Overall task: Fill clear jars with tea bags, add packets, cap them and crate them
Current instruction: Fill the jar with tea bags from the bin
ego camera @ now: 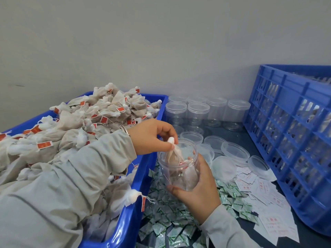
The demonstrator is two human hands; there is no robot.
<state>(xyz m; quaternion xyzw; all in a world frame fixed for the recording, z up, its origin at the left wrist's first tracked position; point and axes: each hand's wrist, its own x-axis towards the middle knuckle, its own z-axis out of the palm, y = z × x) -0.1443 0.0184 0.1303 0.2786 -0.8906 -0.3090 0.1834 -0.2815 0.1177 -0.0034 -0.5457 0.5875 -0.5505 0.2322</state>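
Fingers (165,142) of the left hand (150,136) pinch a tea bag (174,154) by its gathered white top at the mouth of the clear jar (179,165), which the right hand (195,190) cups from below; best to let the bag hang straight and release it once it clears the rim. Left of the pinch, the big blue bin (129,221) is heaped with tea bags. Far right, the blue crate (286,133) seems to hold filled jars. Behind, empty jars (197,113) wait, loose lids (234,151) nearer, green and white packets (250,190) strewn below.
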